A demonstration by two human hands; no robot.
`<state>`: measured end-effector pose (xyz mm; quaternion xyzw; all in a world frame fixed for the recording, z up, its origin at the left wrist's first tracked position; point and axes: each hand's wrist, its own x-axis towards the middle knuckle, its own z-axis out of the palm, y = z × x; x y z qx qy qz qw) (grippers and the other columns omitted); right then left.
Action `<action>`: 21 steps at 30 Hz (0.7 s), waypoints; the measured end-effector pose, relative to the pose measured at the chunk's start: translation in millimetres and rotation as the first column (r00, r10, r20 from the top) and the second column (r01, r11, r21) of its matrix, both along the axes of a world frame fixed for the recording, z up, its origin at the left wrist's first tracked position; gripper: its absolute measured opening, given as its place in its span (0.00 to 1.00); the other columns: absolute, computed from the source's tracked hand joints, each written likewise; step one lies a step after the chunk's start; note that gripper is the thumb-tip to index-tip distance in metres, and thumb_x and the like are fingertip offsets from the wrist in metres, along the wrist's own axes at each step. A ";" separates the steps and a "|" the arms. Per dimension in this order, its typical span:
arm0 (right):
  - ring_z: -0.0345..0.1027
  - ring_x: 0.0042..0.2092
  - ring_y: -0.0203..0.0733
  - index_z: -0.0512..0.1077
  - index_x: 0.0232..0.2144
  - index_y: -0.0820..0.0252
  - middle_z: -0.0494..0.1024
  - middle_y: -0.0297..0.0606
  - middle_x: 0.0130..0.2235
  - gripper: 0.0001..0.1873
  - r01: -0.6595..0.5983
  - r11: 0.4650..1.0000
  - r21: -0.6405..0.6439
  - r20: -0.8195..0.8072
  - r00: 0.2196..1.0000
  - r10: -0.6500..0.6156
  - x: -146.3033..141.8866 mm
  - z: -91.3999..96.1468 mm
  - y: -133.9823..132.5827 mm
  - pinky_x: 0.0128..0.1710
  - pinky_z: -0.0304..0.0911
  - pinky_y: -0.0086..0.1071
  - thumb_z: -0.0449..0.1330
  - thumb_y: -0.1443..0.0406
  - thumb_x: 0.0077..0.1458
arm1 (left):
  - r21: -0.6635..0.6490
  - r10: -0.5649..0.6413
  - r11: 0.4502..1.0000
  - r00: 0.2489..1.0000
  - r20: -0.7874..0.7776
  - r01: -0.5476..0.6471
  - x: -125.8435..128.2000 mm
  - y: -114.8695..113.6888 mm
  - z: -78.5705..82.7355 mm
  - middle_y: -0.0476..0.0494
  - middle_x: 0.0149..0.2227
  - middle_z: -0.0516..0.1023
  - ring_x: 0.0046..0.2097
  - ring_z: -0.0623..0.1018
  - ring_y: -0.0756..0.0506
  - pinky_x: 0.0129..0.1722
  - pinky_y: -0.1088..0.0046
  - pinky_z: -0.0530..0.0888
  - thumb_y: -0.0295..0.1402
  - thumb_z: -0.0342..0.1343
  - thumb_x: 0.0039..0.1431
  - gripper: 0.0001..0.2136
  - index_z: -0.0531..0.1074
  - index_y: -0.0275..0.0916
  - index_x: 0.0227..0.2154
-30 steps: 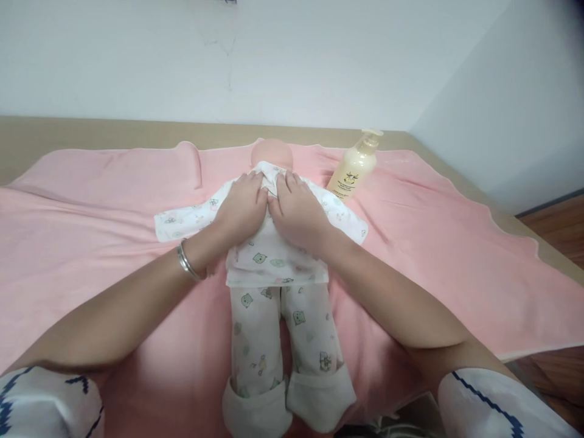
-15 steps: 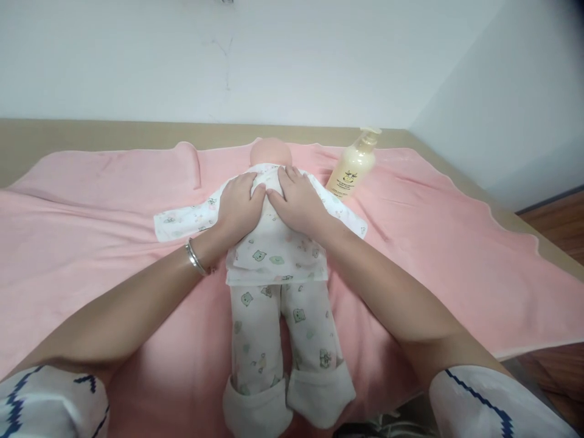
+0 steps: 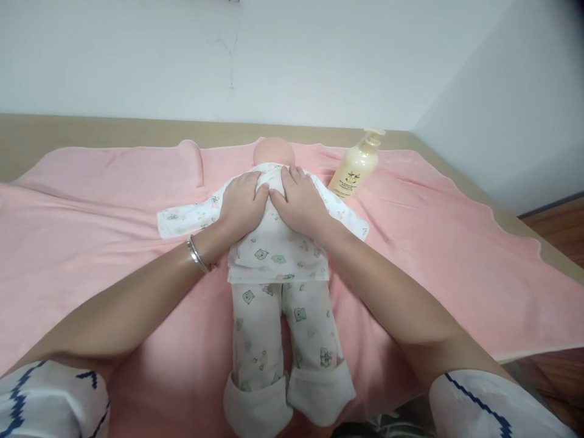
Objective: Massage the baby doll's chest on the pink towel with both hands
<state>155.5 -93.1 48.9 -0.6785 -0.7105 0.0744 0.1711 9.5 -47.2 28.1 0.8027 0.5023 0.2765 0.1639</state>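
A baby doll (image 3: 278,252) lies stretched out with its head (image 3: 274,151) away from me, dressed in a white printed top and matching trousers (image 3: 258,328) with turned-up cuffs. No face shows on it; only the bare crown is visible. My left hand (image 3: 241,204) rests flat on the upper left of its torso, fingers extended. On the upper right of the torso lies my right hand (image 3: 303,201), also flat. The two thumbs point toward each other near the middle. Both palms hide part of the printed top.
Beneath the doll a pink blanket (image 3: 424,255) spreads over a tan surface (image 3: 91,129). A cream pump bottle (image 3: 353,167) leans at the right of the doll's shoulder. A pale wall (image 3: 137,61) stands behind, and wooden flooring (image 3: 559,225) shows at the right.
The view has shifted very slightly, so the doll and bottle appear a touch further right. Both hands stay in the same place on the doll's torso.
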 end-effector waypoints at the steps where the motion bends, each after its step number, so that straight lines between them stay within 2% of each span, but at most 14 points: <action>1: 0.41 0.78 0.62 0.52 0.74 0.81 0.50 0.63 0.76 0.38 0.009 1.000 -0.007 -0.013 1.000 -0.009 0.5 0.1 0.7 0.77 0.40 0.59 0.45 0.58 0.72 | 0.003 -0.008 1.000 1.000 -0.025 0.008 -0.1 -1.3 3.0 0.29 0.66 0.74 0.68 0.71 0.33 0.72 0.50 0.66 0.36 0.39 0.71 0.26 0.70 0.28 0.64; 5: 0.40 0.78 0.62 0.54 0.73 0.80 0.49 0.62 0.76 0.39 0.023 0.998 -0.052 -0.087 0.996 -0.028 4.9 2.9 3.4 0.77 0.40 0.56 0.47 0.55 0.72 | -0.006 0.000 1.000 0.993 -0.119 -0.001 -0.4 -8.9 13.7 0.28 0.61 0.77 0.64 0.75 0.33 0.68 0.50 0.70 0.36 0.37 0.73 0.25 0.73 0.29 0.59; 7: 0.40 0.79 0.62 0.57 0.71 0.79 0.50 0.62 0.76 0.38 0.011 0.998 -0.068 -0.119 0.993 -0.019 8.5 5.3 4.7 0.77 0.41 0.55 0.47 0.54 0.72 | -0.008 0.022 1.000 0.987 -0.156 -0.024 0.3 -15.4 16.8 0.27 0.63 0.75 0.66 0.73 0.32 0.69 0.49 0.70 0.36 0.38 0.73 0.25 0.71 0.28 0.61; 9: 0.41 0.78 0.61 0.60 0.70 0.78 0.52 0.61 0.76 0.36 -0.011 0.997 -0.073 -0.134 0.991 0.001 12.5 7.8 6.0 0.77 0.44 0.54 0.48 0.54 0.73 | 0.001 0.010 1.000 0.981 -0.195 -0.010 1.9 -24.7 19.0 0.26 0.68 0.70 0.71 0.68 0.32 0.73 0.48 0.65 0.34 0.38 0.73 0.26 0.66 0.25 0.66; 11: 0.45 0.77 0.61 0.62 0.69 0.77 0.56 0.62 0.75 0.33 -0.042 0.997 -0.065 -0.118 0.992 0.034 15.3 10.1 6.9 0.76 0.47 0.54 0.48 0.56 0.73 | -0.004 -0.051 0.999 0.973 -0.224 0.051 4.0 -34.7 21.7 0.25 0.74 0.62 0.76 0.60 0.33 0.77 0.48 0.58 0.31 0.38 0.72 0.28 0.61 0.22 0.70; 15: 0.50 0.76 0.62 0.57 0.71 0.82 0.57 0.63 0.74 0.33 -0.036 0.998 -0.047 0.002 0.999 0.036 10.4 11.1 2.9 0.75 0.48 0.54 0.46 0.60 0.74 | -0.097 -0.139 0.988 0.970 -0.197 0.122 6.1 -40.8 26.7 0.29 0.77 0.54 0.79 0.53 0.37 0.79 0.54 0.53 0.28 0.36 0.72 0.29 0.57 0.22 0.73; 18: 0.52 0.75 0.65 0.54 0.72 0.86 0.58 0.67 0.73 0.34 -0.003 1.000 -0.002 0.155 0.988 0.003 -5.9 8.2 -11.8 0.75 0.49 0.54 0.45 0.62 0.75 | -0.135 -0.110 0.986 0.987 -0.119 0.094 3.3 -25.8 25.6 0.33 0.77 0.56 0.79 0.54 0.38 0.79 0.54 0.53 0.29 0.36 0.72 0.29 0.59 0.27 0.73; 21: 0.56 0.73 0.67 0.57 0.71 0.89 0.60 0.71 0.71 0.32 -0.011 0.997 0.070 0.307 0.952 -0.011 -24.2 4.7 -32.0 0.73 0.52 0.54 0.45 0.66 0.74 | -0.134 -0.057 0.990 0.998 -0.029 0.052 -0.8 -6.2 21.1 0.33 0.70 0.70 0.73 0.68 0.35 0.75 0.49 0.63 0.34 0.38 0.73 0.26 0.68 0.31 0.67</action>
